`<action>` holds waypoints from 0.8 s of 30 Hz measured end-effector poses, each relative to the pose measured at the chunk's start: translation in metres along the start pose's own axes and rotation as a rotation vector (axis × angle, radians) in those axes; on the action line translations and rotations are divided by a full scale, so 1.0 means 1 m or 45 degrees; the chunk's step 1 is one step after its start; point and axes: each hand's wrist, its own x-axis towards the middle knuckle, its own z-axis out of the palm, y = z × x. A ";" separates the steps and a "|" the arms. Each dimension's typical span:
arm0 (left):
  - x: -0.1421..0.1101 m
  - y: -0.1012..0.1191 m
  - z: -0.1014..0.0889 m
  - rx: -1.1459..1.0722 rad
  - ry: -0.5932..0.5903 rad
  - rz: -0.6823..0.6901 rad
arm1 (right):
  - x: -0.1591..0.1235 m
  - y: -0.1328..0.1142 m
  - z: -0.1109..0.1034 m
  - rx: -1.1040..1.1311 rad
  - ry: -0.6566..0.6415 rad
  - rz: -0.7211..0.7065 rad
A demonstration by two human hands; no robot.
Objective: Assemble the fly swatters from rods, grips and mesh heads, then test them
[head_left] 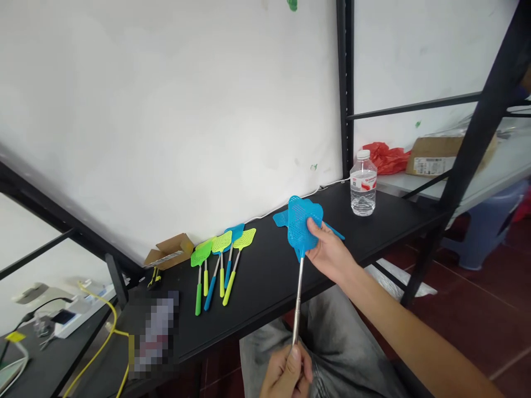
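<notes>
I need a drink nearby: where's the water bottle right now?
In the head view the bottle stands upright at the right end of the black shelf, by the black post, beyond the right hand holding the blue swatter.

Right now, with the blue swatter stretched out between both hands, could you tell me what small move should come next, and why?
Probably push the rod shorter: the right hand pinches the blue swatter head, the left hand grips the handle end, and the rod is extended.
</notes>
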 end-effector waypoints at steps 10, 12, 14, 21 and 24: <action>0.033 0.052 -0.014 -0.141 0.206 0.036 | -0.005 0.040 0.005 -0.379 0.017 -0.054; 0.051 0.057 -0.025 -0.070 0.315 0.150 | 0.005 0.026 -0.007 -0.437 0.175 -0.115; 0.072 0.061 -0.036 0.026 0.394 0.257 | 0.014 0.011 -0.018 -0.408 0.364 -0.168; 0.150 0.067 -0.049 0.624 0.631 0.484 | 0.016 -0.024 -0.026 -0.363 0.402 -0.267; 0.170 0.069 -0.040 0.888 0.686 0.447 | 0.015 -0.025 -0.024 -0.347 0.383 -0.265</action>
